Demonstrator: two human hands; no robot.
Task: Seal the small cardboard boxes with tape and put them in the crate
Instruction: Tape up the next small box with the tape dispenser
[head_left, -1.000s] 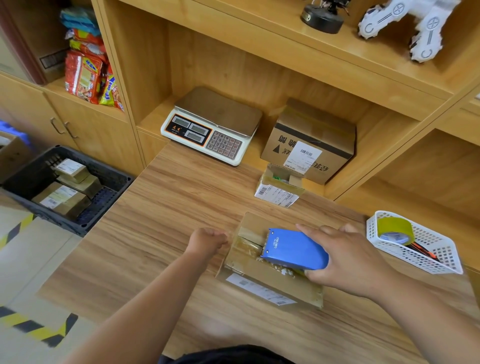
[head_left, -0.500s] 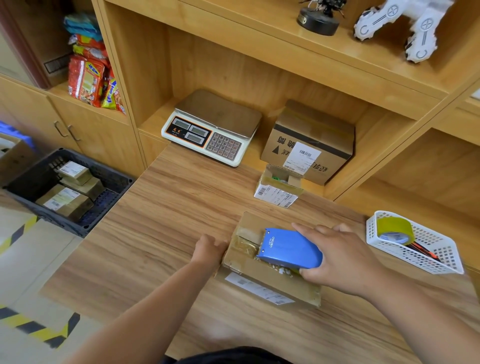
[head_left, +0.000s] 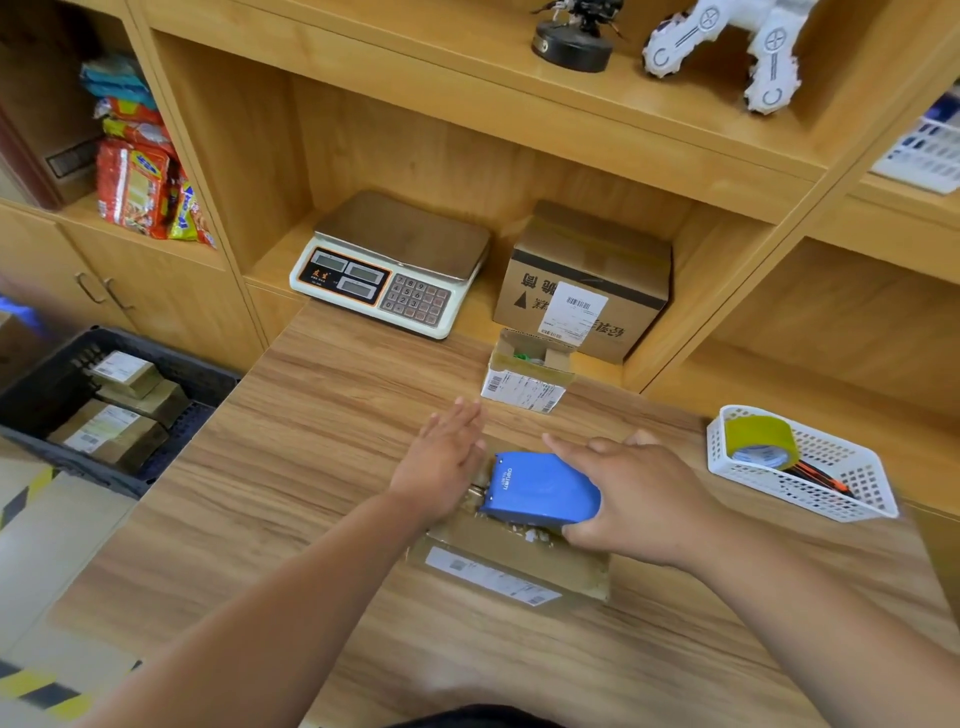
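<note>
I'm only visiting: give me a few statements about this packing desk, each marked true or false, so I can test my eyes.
1. The right hand grips a blue tape dispenser on the cardboard box. True.
2. The left hand is a clenched fist. False: its fingers are straight, beside the dispenser.
3. The black crate is empty. False: it holds several small boxes.
4. A tape roll sits in the white basket. True.
</note>
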